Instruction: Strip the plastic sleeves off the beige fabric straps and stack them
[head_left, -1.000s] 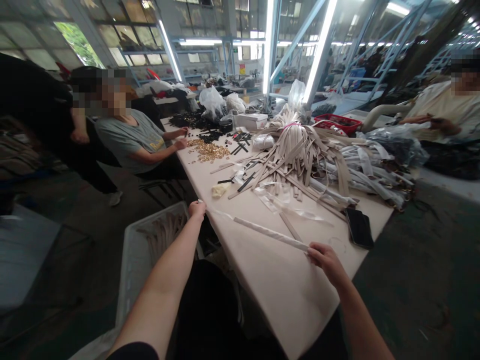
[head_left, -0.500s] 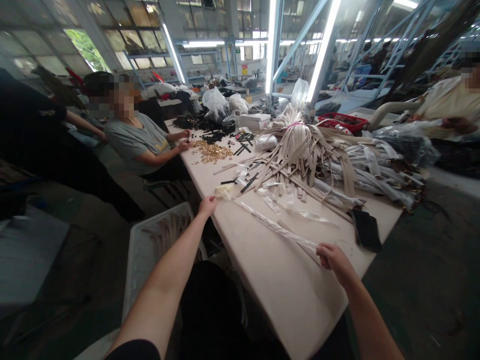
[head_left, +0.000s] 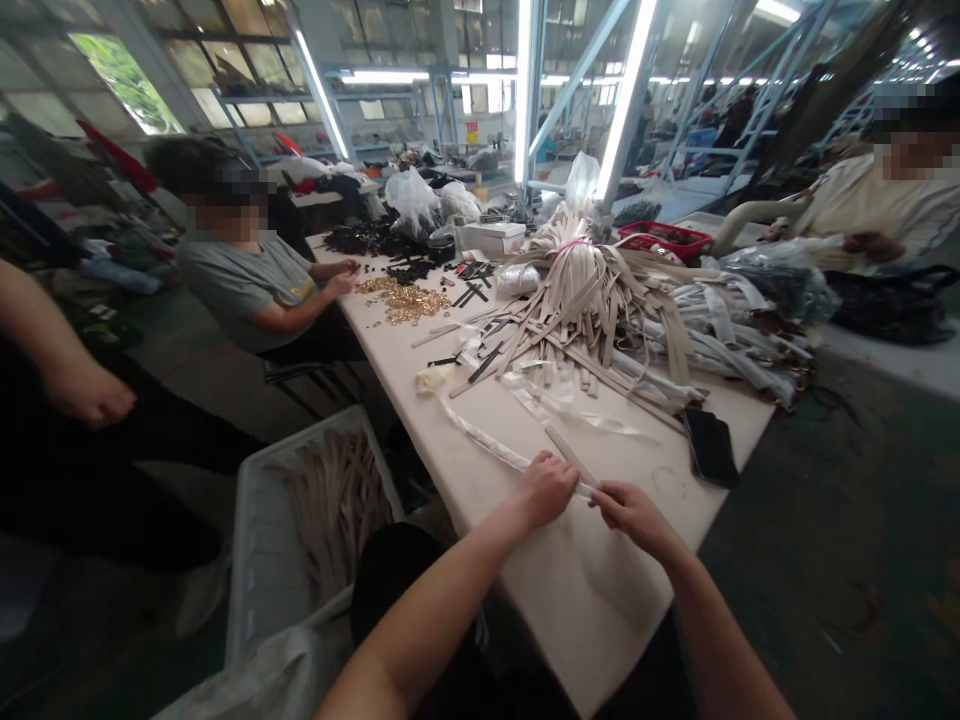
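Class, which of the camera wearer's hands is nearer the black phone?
Right. The right hand is left of the black phone and nearer the camera; the left hand is farther left.

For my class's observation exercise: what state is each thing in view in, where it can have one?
White-wrapped strip: slightly curved, gripped near one end
Left hand: closed on the strip
Right hand: closed on the strip
Strap bundle: tied with pink band, ends splayed
Gold hardware: loose, piled
White crate: open, holding straps
Black phone: lying flat
Tube lights: lit
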